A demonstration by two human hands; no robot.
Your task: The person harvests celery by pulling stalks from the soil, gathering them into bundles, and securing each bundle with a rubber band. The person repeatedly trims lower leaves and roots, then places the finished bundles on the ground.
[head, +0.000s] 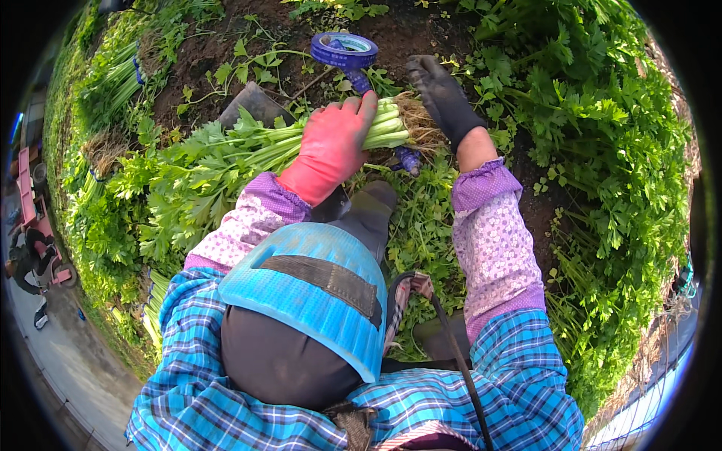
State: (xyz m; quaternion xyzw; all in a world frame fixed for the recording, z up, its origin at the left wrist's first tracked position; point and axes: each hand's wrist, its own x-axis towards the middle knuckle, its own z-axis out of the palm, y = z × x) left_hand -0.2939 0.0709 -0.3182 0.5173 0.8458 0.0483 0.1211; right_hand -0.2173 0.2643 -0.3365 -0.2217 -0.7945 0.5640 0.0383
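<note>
In a red rubber glove, my left hand (335, 144) grips a bunch of celery (386, 127) by its pale lower stalks. The leaves spread to the left and the brown roots (417, 121) point right. Beside the roots is my right hand (443, 98) in a black glove, with its fingers bent. Whether anything is between those fingers cannot be made out. A roll of blue-purple tape (344, 52) lies just beyond the bunch. Under the stalks runs a rod wrapped in the same coloured tape (407, 159), its middle hidden by the celery.
Tied celery bunches (115, 79) lie at the left. Tall celery plants (586, 113) stand along the right. A blue foam knee pad (316, 282) covers my raised knee, near my boot (375, 197). A person (31, 259) is by a pink cart (27, 186) at far left.
</note>
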